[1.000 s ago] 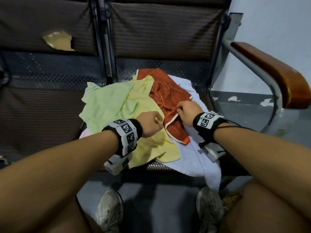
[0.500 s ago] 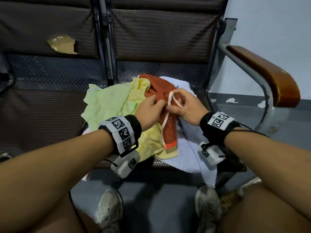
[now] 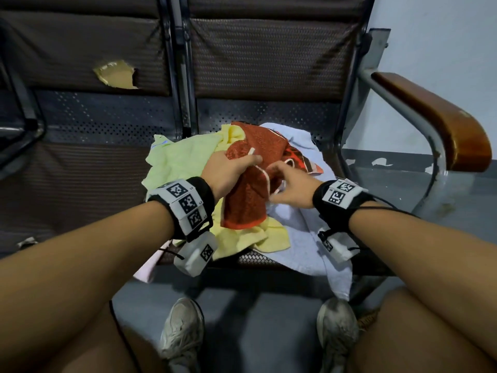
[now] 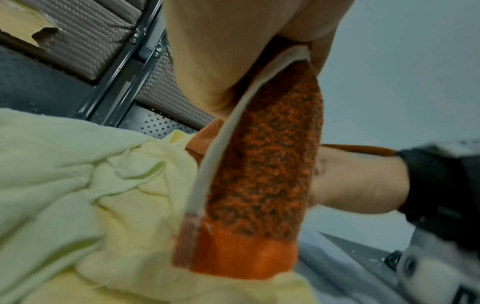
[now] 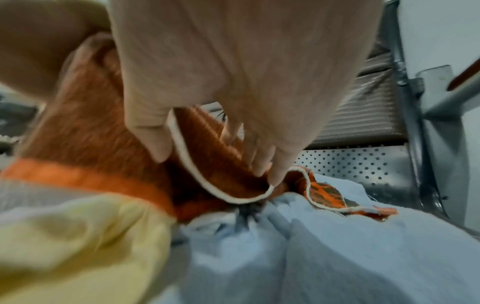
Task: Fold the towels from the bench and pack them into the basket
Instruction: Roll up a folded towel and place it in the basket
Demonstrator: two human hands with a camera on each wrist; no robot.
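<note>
An orange towel [image 3: 247, 200] with white trim lies bunched on top of a pile on the bench seat [image 3: 269, 111]. My left hand [image 3: 228, 168] grips its upper trimmed edge, so a strip of the towel [image 4: 259, 185] hangs down with its plain orange end lowest. My right hand [image 3: 290, 184] is just to the right and pinches the white trim between thumb and fingers [image 5: 275, 174]. Under it lie a yellow towel [image 3: 242, 238], a pale green towel [image 3: 183, 162] and a light blue towel [image 3: 304, 224]. No basket is clearly in view.
A wooden armrest [image 3: 435, 117] on a metal tube stands to the right of the seat. The backrest on the left has a torn hole [image 3: 115, 75]. My shoes [image 3: 183, 327] rest on the grey floor below. A pink cloth [image 3: 145, 270] hangs off the seat's front edge.
Both hands have lifted the orange towel off the pile by its trimmed edge. The left hand rose and went back with it; the right hand moved along the trim.
</note>
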